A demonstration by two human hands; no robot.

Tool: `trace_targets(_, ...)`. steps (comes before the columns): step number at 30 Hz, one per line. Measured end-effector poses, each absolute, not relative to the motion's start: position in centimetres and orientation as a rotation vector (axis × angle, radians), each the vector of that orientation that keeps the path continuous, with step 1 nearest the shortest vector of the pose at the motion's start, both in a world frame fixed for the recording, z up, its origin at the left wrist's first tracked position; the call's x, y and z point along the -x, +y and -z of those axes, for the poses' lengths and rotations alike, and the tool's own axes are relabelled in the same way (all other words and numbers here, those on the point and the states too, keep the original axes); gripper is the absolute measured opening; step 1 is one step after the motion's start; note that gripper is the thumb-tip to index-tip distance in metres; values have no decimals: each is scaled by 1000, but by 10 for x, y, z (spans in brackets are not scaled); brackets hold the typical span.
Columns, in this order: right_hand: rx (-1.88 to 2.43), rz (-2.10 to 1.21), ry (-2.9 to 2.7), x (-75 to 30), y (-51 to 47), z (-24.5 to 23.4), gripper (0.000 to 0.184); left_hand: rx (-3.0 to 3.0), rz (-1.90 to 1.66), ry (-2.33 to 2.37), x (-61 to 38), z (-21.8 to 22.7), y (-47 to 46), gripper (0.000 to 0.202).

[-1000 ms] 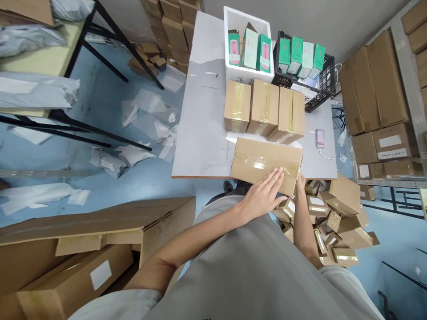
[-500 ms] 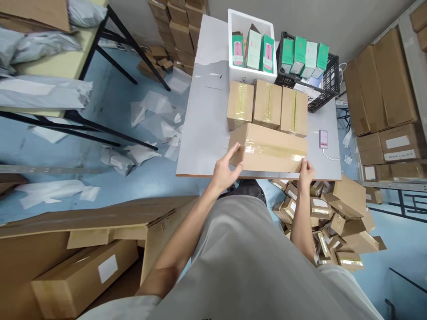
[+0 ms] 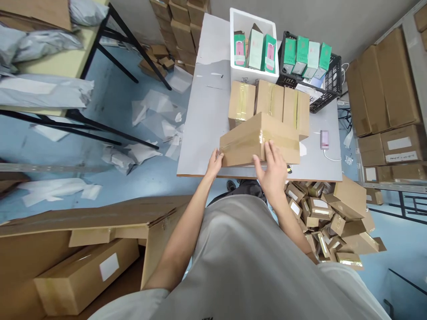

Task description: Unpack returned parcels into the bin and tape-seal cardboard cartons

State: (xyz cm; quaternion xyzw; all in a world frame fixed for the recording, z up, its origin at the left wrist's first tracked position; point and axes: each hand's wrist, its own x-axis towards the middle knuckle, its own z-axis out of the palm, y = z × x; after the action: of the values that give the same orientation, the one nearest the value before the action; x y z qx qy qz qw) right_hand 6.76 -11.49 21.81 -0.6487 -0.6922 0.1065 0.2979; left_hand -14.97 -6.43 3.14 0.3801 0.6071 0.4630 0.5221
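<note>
Because the taped carton sits askew by the near edge of the table, even pressure from both hands would probably steady it best. It lies against the fingers: the left hand meets its left end, whether clamped cannot be told; the right hand touches its near side, thumb and fingers apart.

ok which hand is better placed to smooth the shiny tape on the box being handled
Probably the right hand: it rests against the box close to the shiny tape, while the left hand is at the box's left end.
</note>
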Motion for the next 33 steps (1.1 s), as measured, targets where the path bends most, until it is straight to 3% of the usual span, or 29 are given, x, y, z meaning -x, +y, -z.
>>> trace_targets(4,1690,-468,-1979,-36,-114,-211,75,-991,-1237,1529,153,-70,-59,82)
trace_targets(9,1443,-655,-2234,-23,-109,-199,59,-1113,-1371,1421,162,-123,-59,91)
trace_targets(12,1350,-731,-2294,-25,-106,-191,52,-1001,-1392,1462,179,-125,-56,101)
trace_targets(18,1322,-742,-2206,-30,-107,-185,45,-924,-1386,1348,202,-115,-53,97)
trace_targets(21,1451,-596,-1954,-53,-107,-185,41,-910,-1372,1361,210,-115,-54,94)
trace_targets(25,1711,-431,-1425,-107,-96,-158,55,-821,-1410,1401,233,-112,-56,93)
trace_targets(28,1876,-737,-1120,-136,-83,-115,63,-744,-1438,1441,254,-109,-60,92)
trace_targets(33,1888,-1310,-777,-121,-79,-48,60,-620,-1488,1561,290,-96,-63,74)
